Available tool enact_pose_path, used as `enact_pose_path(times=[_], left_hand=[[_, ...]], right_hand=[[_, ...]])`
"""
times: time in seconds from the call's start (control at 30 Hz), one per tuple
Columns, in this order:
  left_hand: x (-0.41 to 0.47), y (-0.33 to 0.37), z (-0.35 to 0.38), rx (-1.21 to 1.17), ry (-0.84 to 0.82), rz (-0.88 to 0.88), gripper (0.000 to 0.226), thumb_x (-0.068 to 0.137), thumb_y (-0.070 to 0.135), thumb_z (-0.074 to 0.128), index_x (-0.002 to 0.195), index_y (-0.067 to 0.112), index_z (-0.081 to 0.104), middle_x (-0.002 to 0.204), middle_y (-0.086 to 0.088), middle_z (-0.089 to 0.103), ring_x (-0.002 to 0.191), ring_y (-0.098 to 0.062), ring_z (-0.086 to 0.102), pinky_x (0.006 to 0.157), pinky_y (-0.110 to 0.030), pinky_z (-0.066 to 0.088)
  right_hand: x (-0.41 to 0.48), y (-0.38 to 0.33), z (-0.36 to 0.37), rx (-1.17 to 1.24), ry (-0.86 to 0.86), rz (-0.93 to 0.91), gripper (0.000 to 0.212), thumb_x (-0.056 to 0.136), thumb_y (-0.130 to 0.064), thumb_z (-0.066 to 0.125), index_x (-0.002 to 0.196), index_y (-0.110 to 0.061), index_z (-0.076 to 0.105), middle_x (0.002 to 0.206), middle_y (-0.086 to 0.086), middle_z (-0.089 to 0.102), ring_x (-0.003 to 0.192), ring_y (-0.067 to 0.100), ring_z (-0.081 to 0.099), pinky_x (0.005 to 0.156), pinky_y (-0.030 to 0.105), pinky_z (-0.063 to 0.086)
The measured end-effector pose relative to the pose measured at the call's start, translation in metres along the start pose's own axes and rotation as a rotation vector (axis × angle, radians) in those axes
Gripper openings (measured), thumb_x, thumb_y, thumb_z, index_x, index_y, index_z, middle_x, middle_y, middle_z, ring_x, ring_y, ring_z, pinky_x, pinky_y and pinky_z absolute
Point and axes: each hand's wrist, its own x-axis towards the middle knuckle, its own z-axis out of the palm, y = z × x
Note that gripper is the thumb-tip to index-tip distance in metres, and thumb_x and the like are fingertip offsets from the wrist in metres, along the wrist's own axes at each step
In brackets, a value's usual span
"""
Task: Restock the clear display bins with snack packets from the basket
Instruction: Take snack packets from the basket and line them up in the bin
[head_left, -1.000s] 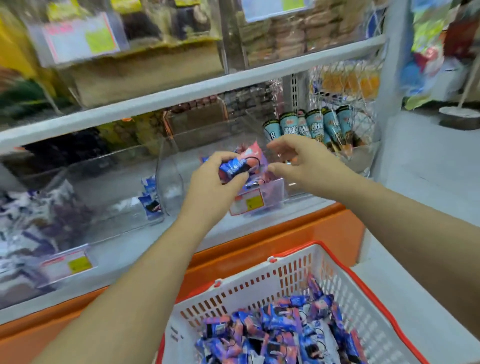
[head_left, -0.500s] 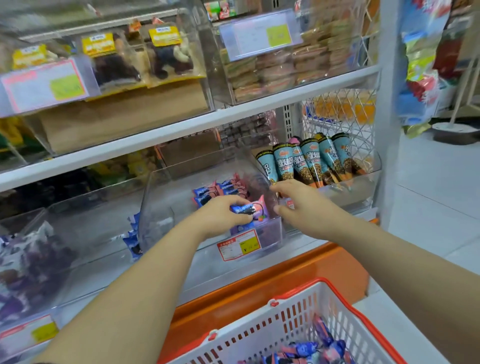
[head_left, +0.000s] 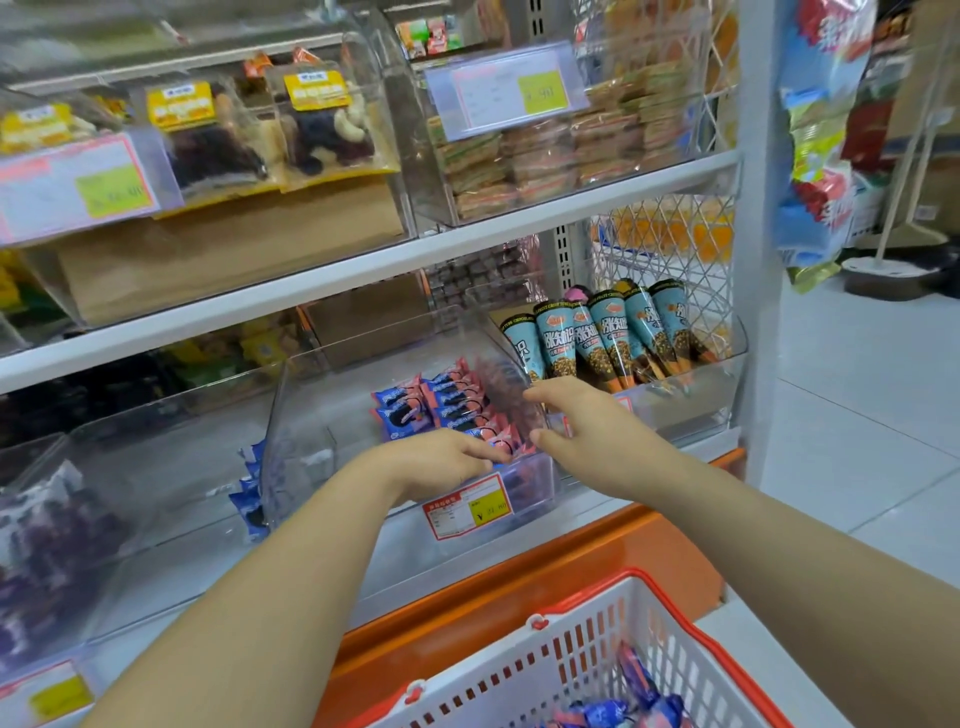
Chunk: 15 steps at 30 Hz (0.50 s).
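My left hand (head_left: 441, 462) touches the front snack packet (head_left: 506, 441), grip unclear; right hand (head_left: 587, 431) spread at the clear bin (head_left: 296, 441) wall, chocolate cones (head_left: 592, 338) beyond.

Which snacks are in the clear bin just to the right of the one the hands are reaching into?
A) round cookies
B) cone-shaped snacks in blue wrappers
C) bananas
B: that clear bin holds a row of cone-shaped snacks in blue wrappers, leaning side by side.

White shelving (head_left: 363, 270) on orange plinth (head_left: 571, 566), white upright (head_left: 753, 260) at right end. Pale tiled floor (head_left: 857, 415) beyond. Evenly lit.
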Motion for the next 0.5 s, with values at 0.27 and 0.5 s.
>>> enact_pose_path(times=[0.27, 0.5], left_hand=[[0.006, 0.003, -0.002, -0.115, -0.085, -0.066, 0.030, 0.102, 0.028, 0.051, 0.128, 0.037, 0.063, 0.123, 0.004, 0.064, 0.110, -0.019, 0.060, 0.096, -0.038, 0.052], [0.024, 0.002, 0.005, 0.148, 0.121, 0.060, 0.016, 0.093, 0.017, 0.064, 0.103, 0.023, 0.074, 0.106, 0.005, 0.069, 0.094, -0.013, 0.061, 0.080, -0.026, 0.049]], right_hand=[[0.000, 0.001, 0.003, -0.007, 0.024, 0.000, 0.049, 0.095, -0.023, 0.059, 0.142, -0.018, 0.048, 0.150, -0.004, 0.040, 0.136, 0.013, 0.040, 0.109, 0.025, 0.030], [-0.001, 0.003, 0.005, -0.007, 0.024, 0.002, 0.049, 0.095, -0.024, 0.060, 0.142, -0.018, 0.048, 0.152, -0.004, 0.037, 0.139, 0.013, 0.036, 0.111, 0.026, 0.028]])
